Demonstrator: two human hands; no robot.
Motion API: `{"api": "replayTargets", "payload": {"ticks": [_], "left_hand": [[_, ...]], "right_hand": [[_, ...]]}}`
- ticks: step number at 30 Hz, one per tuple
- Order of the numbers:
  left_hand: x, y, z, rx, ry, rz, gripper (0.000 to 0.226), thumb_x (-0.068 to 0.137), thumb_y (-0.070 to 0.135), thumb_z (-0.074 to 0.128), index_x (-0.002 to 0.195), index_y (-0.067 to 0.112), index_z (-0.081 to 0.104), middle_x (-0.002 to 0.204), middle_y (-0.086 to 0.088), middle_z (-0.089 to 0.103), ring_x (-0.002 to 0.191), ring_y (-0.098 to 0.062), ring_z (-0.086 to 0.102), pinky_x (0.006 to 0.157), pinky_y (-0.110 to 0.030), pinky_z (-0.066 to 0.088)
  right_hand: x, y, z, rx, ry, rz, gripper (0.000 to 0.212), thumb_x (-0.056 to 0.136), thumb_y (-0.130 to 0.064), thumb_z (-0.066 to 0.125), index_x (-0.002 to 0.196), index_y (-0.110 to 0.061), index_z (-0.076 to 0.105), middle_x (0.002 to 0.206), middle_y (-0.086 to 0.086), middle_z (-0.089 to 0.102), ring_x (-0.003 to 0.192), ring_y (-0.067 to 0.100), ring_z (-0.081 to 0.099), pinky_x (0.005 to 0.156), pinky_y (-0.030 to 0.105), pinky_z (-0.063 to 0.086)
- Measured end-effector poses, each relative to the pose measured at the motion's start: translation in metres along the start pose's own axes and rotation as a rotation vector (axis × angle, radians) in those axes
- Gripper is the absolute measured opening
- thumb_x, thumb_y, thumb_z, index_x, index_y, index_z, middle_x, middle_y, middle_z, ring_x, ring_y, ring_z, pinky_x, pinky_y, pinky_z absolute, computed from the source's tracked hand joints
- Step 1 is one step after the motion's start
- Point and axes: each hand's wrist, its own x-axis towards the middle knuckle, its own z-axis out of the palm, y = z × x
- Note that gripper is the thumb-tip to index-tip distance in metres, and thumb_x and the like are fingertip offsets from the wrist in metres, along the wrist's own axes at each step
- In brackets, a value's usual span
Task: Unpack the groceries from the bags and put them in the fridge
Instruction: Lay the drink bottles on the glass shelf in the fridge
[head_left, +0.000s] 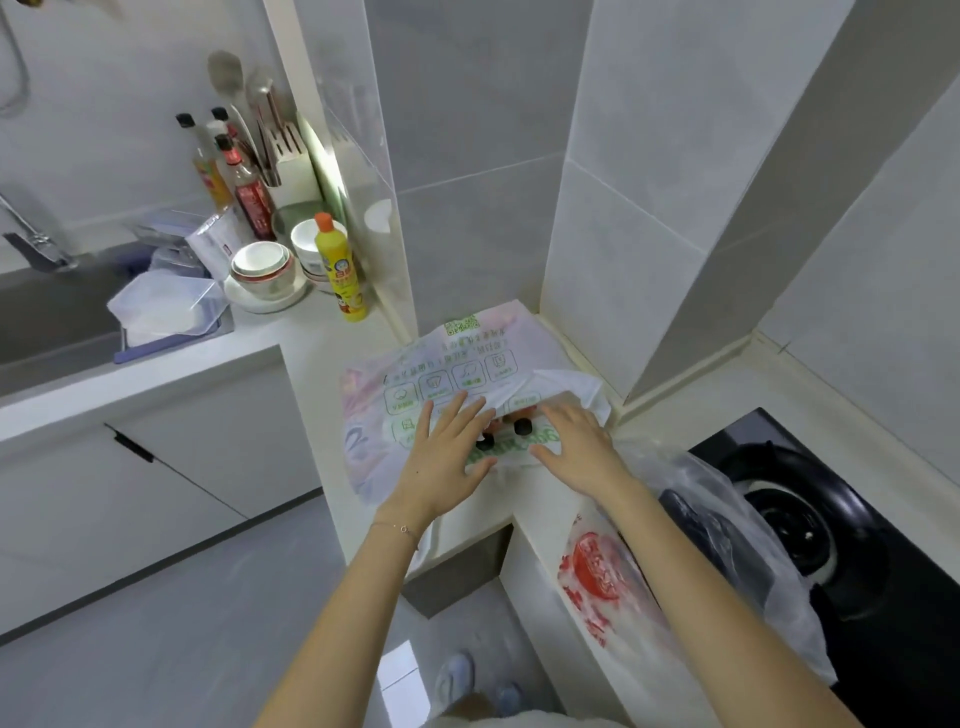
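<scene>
A white plastic grocery bag with green print (447, 369) lies on the corner of the counter (311, 343). In its mouth show two black bottle caps (504, 434) and something reddish. My left hand (447, 452) lies on the bag with straight, spread fingers, just left of the caps. My right hand (576, 441) rests at the right side of the opening, fingers straight. A second, clear bag with red print (623, 566) holding something dark lies to the right, under my right forearm.
A black gas hob (810, 519) sits at the right. To the left stand a yellow dish-soap bottle (340, 265), stacked bowls (262, 265), sauce bottles (244, 176), a knife block, a plastic container (166, 312) and the sink. Tiled walls close the corner behind the bag.
</scene>
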Motion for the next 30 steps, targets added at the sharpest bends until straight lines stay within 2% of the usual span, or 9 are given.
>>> {"api": "replayTargets", "payload": {"ticks": [5,7,12,16,19,22,25,27,30], "left_hand": [[0.027,-0.019,0.020,0.030,-0.150,0.108,0.063,0.092,0.049,0.023,0.149,0.025,0.034,0.156,0.004,0.032,0.149,-0.014,0.002,0.117,-0.043,-0.016],[0.036,-0.029,0.025,0.039,-0.202,0.126,0.067,0.090,0.053,0.017,0.149,0.025,0.032,0.157,0.004,0.031,0.150,-0.016,0.002,0.117,-0.042,-0.017],[0.055,-0.059,0.028,0.110,-0.320,0.117,0.084,0.079,0.064,0.007,0.152,0.025,0.026,0.161,0.005,0.020,0.150,-0.016,-0.003,0.113,-0.039,-0.023],[0.067,-0.077,0.029,0.208,-0.387,0.050,0.073,0.091,0.062,0.032,0.153,0.024,0.021,0.163,0.004,0.010,0.150,-0.018,-0.010,0.110,-0.041,-0.026],[0.074,-0.082,0.035,0.269,-0.434,0.013,0.091,0.077,0.073,0.010,0.153,0.025,0.019,0.164,0.001,0.004,0.149,-0.022,-0.013,0.108,-0.042,-0.028],[0.078,-0.084,0.038,0.301,-0.453,-0.042,0.064,0.097,0.060,0.026,0.151,0.026,0.026,0.164,-0.001,-0.002,0.149,-0.026,-0.015,0.115,-0.049,-0.019],[0.081,-0.088,0.042,0.335,-0.431,-0.057,0.052,0.102,0.044,0.034,0.150,0.026,0.027,0.163,-0.003,-0.005,0.149,-0.027,-0.015,0.114,-0.051,-0.017],[0.083,-0.094,0.046,0.350,-0.418,-0.078,0.054,0.102,0.041,0.034,0.152,0.024,0.024,0.163,-0.003,-0.006,0.148,-0.027,-0.016,0.113,-0.051,-0.020],[0.088,-0.103,0.051,0.345,-0.394,-0.100,0.064,0.100,0.051,0.034,0.155,0.024,0.017,0.163,-0.003,-0.010,0.146,-0.025,-0.022,0.112,-0.051,-0.022]], "right_hand": [[0.037,0.007,0.005,0.025,-0.038,0.041,0.053,0.093,-0.038,0.057,0.141,-0.022,0.043,0.141,0.005,0.045,0.135,0.026,0.035,0.110,0.041,0.032],[0.053,0.007,0.008,0.034,-0.072,0.068,0.051,0.093,-0.040,0.056,0.139,-0.021,0.045,0.140,0.004,0.047,0.135,0.024,0.035,0.109,0.042,0.034],[0.084,0.006,0.015,0.035,-0.090,0.097,0.059,0.094,-0.044,0.054,0.145,-0.020,0.038,0.149,0.003,0.040,0.140,0.024,0.029,0.112,0.043,0.030],[0.103,0.008,0.022,0.030,-0.080,0.076,0.063,0.092,-0.049,0.055,0.146,-0.023,0.036,0.154,0.000,0.033,0.144,0.024,0.023,0.116,0.044,0.023],[0.113,0.010,0.027,-0.014,-0.098,0.064,0.065,0.091,-0.052,0.054,0.147,-0.026,0.035,0.157,-0.001,0.027,0.146,0.021,0.017,0.117,0.046,0.018],[0.123,0.014,0.030,-0.041,-0.131,0.075,0.062,0.090,-0.051,0.054,0.145,-0.026,0.038,0.155,-0.002,0.029,0.145,0.021,0.019,0.116,0.048,0.019],[0.131,0.017,0.033,-0.044,-0.141,0.093,0.058,0.089,-0.049,0.055,0.141,-0.026,0.041,0.150,-0.001,0.035,0.141,0.023,0.026,0.114,0.046,0.024],[0.134,0.018,0.035,-0.044,-0.151,0.106,0.061,0.091,-0.048,0.053,0.146,-0.026,0.035,0.157,0.002,0.023,0.146,0.026,0.015,0.117,0.045,0.017],[0.136,0.019,0.035,-0.023,-0.130,0.113,0.070,0.093,-0.047,0.052,0.152,-0.030,0.020,0.163,0.001,0.001,0.149,0.025,-0.004,0.120,0.045,0.003]]}}
